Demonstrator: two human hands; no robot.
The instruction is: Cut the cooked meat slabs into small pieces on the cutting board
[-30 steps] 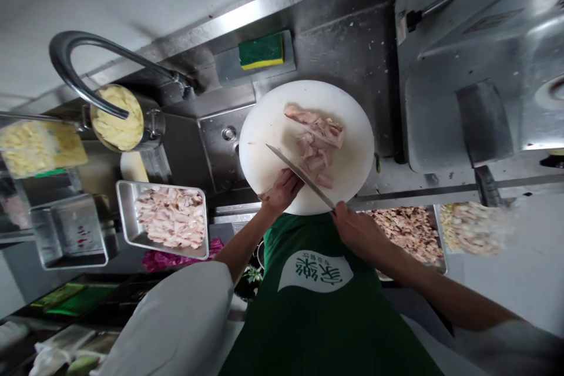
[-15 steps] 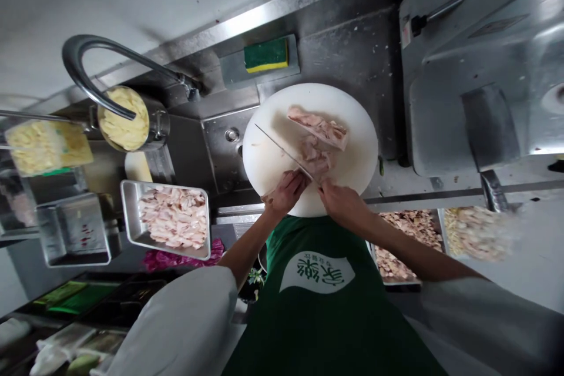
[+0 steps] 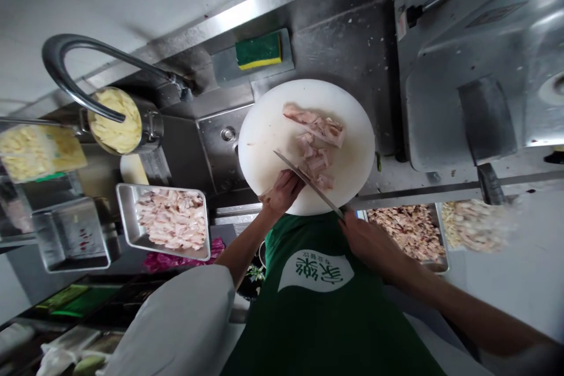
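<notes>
My right hand (image 3: 355,232) is closed around the handle of a long knife (image 3: 312,185), whose blade slants up and left over a round white cutting board (image 3: 259,129). On the near left of the board, my left hand (image 3: 284,191) has its fingers bent together on a piece of raw chicken, mostly hidden beneath them, right beside the blade. Cut pieces of raw chicken (image 3: 316,160) lie just beyond the knife. Farther back on the board rests a longer chunk of raw chicken (image 3: 312,123).
A metal tray of pale meat pieces (image 3: 171,217) stands at left, below a pot of yellow slices (image 3: 117,120) and a curved faucet (image 3: 83,41). Behind the board lies a green-yellow sponge (image 3: 258,51). A cleaver (image 3: 487,123) and a tray of browner pieces (image 3: 408,232) are at right.
My right hand has drawn the knife back toward my body and to the right. Another cut piece now lies beside the blade. My left hand has stayed nearly in place.
</notes>
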